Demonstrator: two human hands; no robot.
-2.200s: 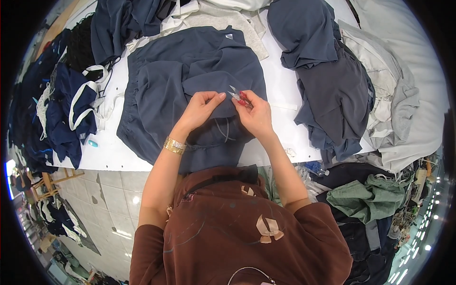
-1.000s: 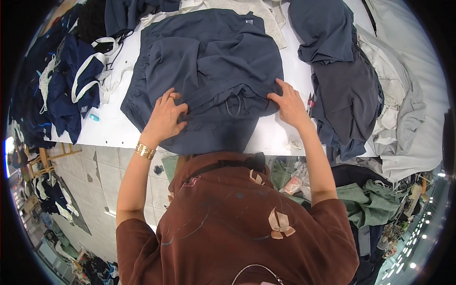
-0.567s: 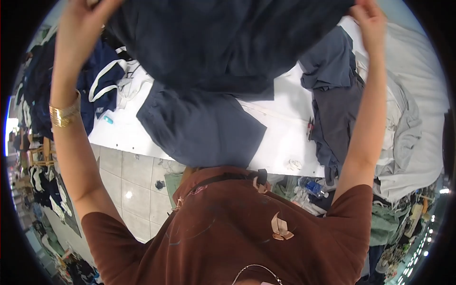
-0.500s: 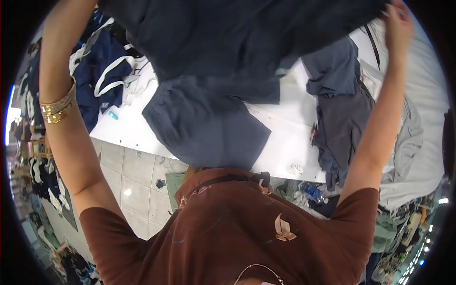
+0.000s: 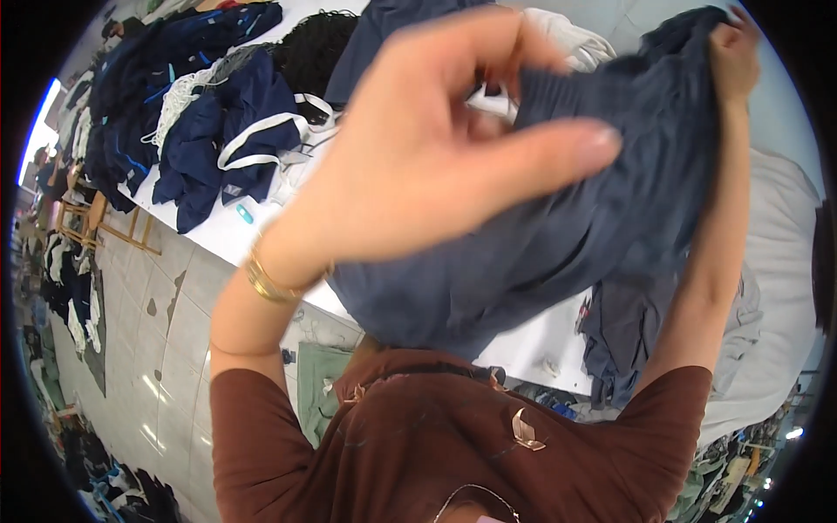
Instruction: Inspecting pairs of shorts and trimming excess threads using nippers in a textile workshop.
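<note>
Head view: the left hand (image 5: 414, 166) has swung inward, fingers parted, gripping nothing visible; the dark blue garment (image 5: 628, 174), above the surface (image 5: 558, 329), now hangs from the right hand's (image 5: 735, 61) closed fingers.

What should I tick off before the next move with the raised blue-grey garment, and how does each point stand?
1. Right hand gripping the blue-grey garment: ok, closed on its upper edge.
2. Left hand gripping it too: not ok, thumb and fingers are spread with no cloth visibly pinched.
3. Garment smooth: not ok, it hangs creased and gathered.
4. Garment fully off the white table: cannot tell, its lower part merges with dark cloth there.
5. Small turquoise item clear of both hands: ok, it lies toward the left.
</note>
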